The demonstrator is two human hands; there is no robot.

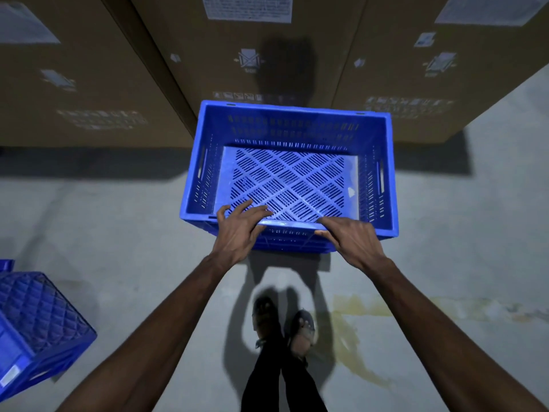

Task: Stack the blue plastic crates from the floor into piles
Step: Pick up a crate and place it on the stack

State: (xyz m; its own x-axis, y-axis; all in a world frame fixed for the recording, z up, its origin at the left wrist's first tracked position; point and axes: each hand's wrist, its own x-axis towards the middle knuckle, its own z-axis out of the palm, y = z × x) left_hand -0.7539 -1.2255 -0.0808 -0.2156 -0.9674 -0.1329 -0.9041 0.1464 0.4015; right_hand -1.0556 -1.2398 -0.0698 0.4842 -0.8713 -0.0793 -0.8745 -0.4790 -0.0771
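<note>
A blue plastic crate with a slotted lattice floor stands upright in front of me, open side up, on top of at least one more crate whose wall shows under its near edge. My left hand lies over the near rim with fingers spread into the crate. My right hand rests on the same rim further right, thumb under the lip and fingers over it. Another blue crate lies tipped on the floor at the far left, its quilted base facing up.
Tall cardboard boxes with labels form a wall right behind the stack. The grey concrete floor has a yellowish stain at the lower right. My feet stand just short of the stack.
</note>
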